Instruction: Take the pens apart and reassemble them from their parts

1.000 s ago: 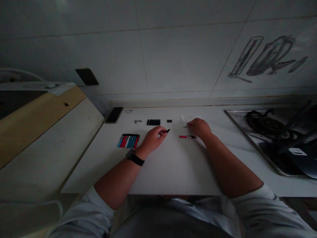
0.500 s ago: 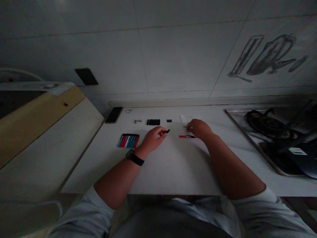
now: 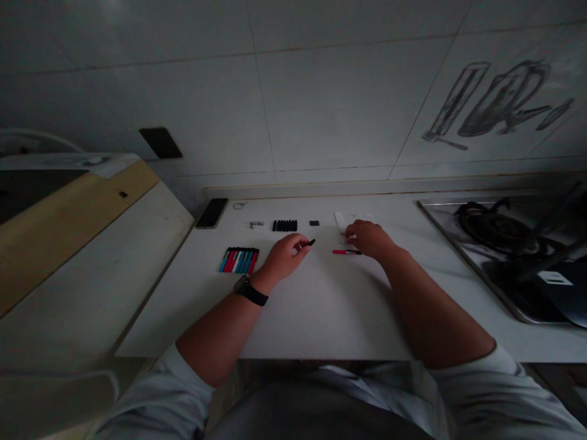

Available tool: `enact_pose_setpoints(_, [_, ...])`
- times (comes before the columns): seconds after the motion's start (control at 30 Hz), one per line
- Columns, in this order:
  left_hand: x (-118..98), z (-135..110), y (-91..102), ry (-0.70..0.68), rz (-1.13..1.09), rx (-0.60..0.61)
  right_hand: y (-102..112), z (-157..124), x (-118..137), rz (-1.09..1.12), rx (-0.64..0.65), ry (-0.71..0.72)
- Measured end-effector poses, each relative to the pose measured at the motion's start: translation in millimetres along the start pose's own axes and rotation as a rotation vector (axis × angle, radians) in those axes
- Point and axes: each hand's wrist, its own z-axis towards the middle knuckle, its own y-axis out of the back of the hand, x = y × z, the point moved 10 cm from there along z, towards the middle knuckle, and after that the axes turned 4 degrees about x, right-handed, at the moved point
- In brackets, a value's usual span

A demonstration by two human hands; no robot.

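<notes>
My left hand (image 3: 283, 257), with a dark watch on the wrist, rests on the white counter (image 3: 321, 305) and pinches a small black pen part (image 3: 310, 242) that sticks out to the right. My right hand (image 3: 369, 238) lies curled over the near end of a pale flat strip of clear parts (image 3: 340, 221); what its fingertips hold, if anything, is hidden. A red pen with a black tip (image 3: 345, 252) lies just below that hand.
A row of red, blue and black pen barrels (image 3: 239, 260) lies at the left. Behind are small springs (image 3: 255, 224), a row of black caps (image 3: 285, 225), a small black piece (image 3: 313, 223) and a phone (image 3: 211, 212). A gas hob (image 3: 509, 238) is at the right.
My right hand has shifted slightly left and back toward the pale strip. The left hand has stayed put with its black part.
</notes>
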Motion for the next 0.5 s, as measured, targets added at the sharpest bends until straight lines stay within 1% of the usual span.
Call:
enact_pose_setpoints(0.1, [0, 0, -1.2, 0.001, 0.009, 0.010, -5, 0, -3, -0.011, 0.032, -0.025])
enact_pose_setpoints(0.17, [0, 0, -1.2, 0.004, 0.014, 0.011, -7, 1, -1, -0.023, 0.023, -0.019])
enact_pose_setpoints(0.27, [1, 1, 0.9, 0.002, 0.014, -0.005, -2, 2, 6, -0.009, -0.056, 0.010])
enact_pose_setpoints(0.37, [4, 1, 4.3, 0.012, 0.009, -0.034, 11, 0, 18, 0.105, -0.152, 0.065])
enact_pose_setpoints(0.43, [7, 2, 5.1, 0.025, 0.005, -0.044, 21, -4, 31, 0.205, -0.218, 0.133])
enact_pose_setpoints(0.5, [9, 2, 5.5, 0.036, 0.006, -0.051, 32, -10, 47, 0.309, -0.288, 0.233])
